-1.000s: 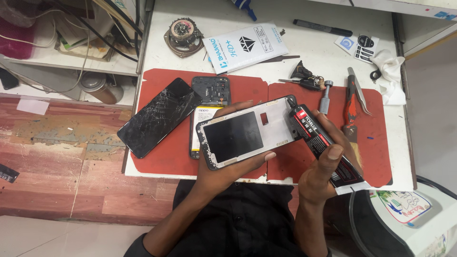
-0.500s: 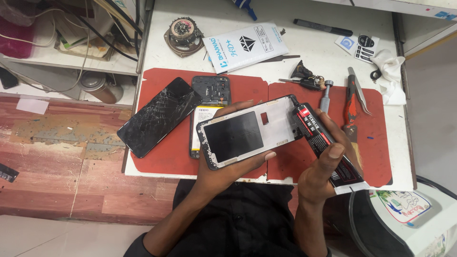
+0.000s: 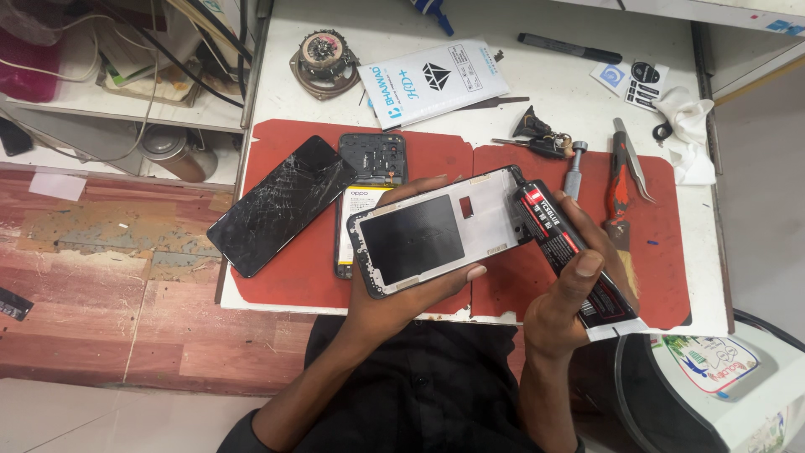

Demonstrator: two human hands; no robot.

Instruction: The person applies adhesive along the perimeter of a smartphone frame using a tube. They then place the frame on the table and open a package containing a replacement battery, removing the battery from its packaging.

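Left hand (image 3: 394, 294) gripping phone screen (image 3: 436, 231) lengthwise left-right, right hand (image 3: 570, 294) clasping glue tube (image 3: 566, 243), nozzle up-left.

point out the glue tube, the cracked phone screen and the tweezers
glue tube (image 3: 560, 243), head view, on its black and red body
cracked phone screen (image 3: 281, 204), head view, on the shattered glass
tweezers (image 3: 633, 162), head view, on the metal arms

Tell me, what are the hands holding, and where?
The left hand grips a phone screen panel from beneath, by its long edges. The right hand holds a black glue tube around its lower body, nozzle at the panel's edge.
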